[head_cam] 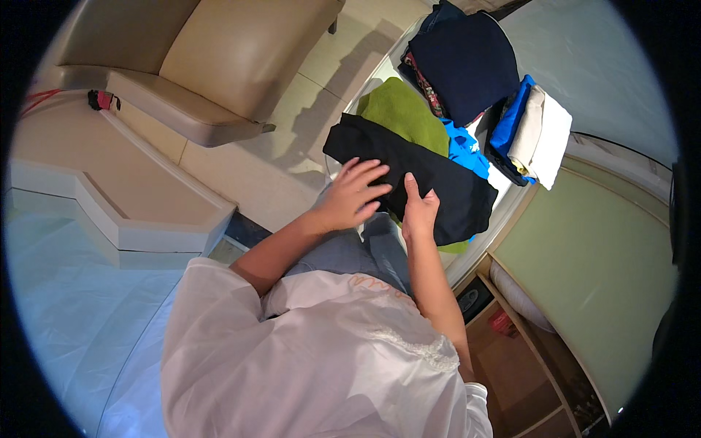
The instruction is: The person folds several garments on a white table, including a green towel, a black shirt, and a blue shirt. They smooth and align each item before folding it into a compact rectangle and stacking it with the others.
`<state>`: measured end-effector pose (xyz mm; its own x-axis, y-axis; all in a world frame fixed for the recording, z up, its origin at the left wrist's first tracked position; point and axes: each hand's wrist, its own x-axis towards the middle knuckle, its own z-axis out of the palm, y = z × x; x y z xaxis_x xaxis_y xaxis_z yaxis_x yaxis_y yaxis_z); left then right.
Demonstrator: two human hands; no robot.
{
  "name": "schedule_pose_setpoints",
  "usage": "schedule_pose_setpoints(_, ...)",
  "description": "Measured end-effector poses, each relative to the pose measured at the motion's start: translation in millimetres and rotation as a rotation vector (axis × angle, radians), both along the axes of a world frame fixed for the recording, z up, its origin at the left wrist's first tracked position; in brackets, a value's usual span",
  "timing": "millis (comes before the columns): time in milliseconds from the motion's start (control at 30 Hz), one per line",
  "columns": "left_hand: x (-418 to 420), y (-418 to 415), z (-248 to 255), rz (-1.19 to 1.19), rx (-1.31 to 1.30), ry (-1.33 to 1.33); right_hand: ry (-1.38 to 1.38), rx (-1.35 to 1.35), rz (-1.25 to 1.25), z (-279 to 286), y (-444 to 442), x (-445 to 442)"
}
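A folded black garment (454, 191) lies across a green cloth (408, 112) and a bright blue one (465, 148) on a white surface. Spread fingers of my left hand (356, 194) rest on its near edge, towards the left end. My right hand (420, 211) grips the near edge around the middle, thumb on top and the other fingers mostly hidden beneath the fabric. Beyond the green cloth stands a stack of dark folded clothes (465, 63). To its right is a smaller pile with a blue, a beige and a white folded garment (554, 137).
A tan padded seat (219, 60) stands on the tiled floor at the upper left. On the right is a pale green panel (591, 241) above open wooden shelves (509, 372). Plastic-like blue-white sheeting (82, 306) covers something at the lower left, beside a beige ledge (109, 159).
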<state>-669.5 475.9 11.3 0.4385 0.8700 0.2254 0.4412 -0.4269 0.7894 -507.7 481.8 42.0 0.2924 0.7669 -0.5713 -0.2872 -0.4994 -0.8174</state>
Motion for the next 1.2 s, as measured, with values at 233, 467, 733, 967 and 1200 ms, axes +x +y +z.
schedule_pose_setpoints(233,-28.1,3.2,-109.8,1.094,-1.345,-0.775,0.081,-0.027,0.077,-5.0,-1.8,-5.1)
schedule_pose_setpoints(467,-18.4,13.8,-113.9,0.762,-1.776,-1.472,0.221,-0.081,0.120,1.8,6.8,-7.5)
schedule_pose_setpoints(733,-12.1,16.5,-88.6,0.410,-1.734,-1.766,0.360,-0.085,0.278,22.6,10.0,-26.5)
schedule_pose_setpoints(967,-21.1,6.2,-126.2,0.944,-1.561,-1.614,0.096,-0.119,0.202,7.8,11.3,4.6)
schedule_pose_setpoints(1200,-24.0,5.3,-116.3,0.751,-1.537,-1.913,-0.199,-0.048,0.269,-9.0,4.1,26.0)
